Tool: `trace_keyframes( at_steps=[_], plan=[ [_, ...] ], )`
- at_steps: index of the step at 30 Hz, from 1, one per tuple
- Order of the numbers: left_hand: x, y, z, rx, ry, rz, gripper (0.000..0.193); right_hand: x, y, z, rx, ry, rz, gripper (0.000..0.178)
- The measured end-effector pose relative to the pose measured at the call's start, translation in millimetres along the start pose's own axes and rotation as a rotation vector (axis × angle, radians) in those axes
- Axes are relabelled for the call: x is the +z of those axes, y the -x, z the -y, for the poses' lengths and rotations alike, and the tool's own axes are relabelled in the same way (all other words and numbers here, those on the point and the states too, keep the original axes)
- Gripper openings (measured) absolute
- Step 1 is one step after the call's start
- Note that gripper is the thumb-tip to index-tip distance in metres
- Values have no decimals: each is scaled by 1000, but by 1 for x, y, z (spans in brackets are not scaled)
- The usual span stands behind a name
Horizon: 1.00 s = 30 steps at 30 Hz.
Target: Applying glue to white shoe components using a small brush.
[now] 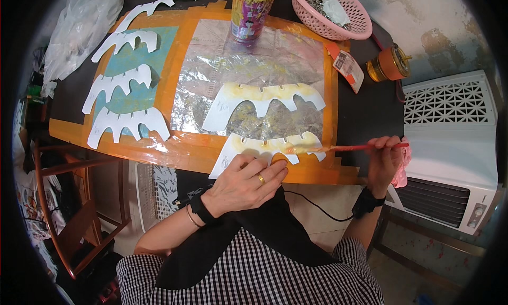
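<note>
Upper body leaning over table; work at centre of frame. My left hand (251, 180) lies over the lower edge of the near scalloped white strip (233, 151); fingers close together and bent, but I cannot tell whether they pinch or only press. They cover part of that edge. My right hand (385, 159), right of centre, pinches a red-handled brush (362, 146), its tip over the strip's right end. Yellow smears along the strip's top.

Surroundings: a second yellow-smeared strip (259, 97) lies just above, on plastic film (211, 56) bordered by orange tape (175, 56). Four white strips (119, 119) stand in a column, left. A smeared cup (248, 16) is top centre, clear of both strips. Upper right: pink basket (364, 27) of small metal pieces, red-and-white packet (349, 71), banded jar (389, 65). Plastic bag (84, 24), upper left. White grilled appliance (450, 141), right.
</note>
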<state>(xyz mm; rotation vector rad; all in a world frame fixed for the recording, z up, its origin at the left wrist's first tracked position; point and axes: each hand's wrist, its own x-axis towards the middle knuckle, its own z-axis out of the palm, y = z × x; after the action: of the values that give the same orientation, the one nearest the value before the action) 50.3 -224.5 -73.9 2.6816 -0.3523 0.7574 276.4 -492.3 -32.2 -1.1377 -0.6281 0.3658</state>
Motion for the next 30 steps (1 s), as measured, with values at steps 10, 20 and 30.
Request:
trace_keyframes(
  at_steps=[10, 20, 30],
  plan=[
    [0, 1, 0, -8, 3, 15, 34, 19, 1, -11, 46, 39, -106, 4],
    [-11, 4, -3, -35, 19, -5, 35, 29, -2, -10, 29, 55, -9, 4],
    [-8, 19, -2, -53, 71, -30, 37, 33, -5, -13, 14, 80, -85, 4]
  ],
)
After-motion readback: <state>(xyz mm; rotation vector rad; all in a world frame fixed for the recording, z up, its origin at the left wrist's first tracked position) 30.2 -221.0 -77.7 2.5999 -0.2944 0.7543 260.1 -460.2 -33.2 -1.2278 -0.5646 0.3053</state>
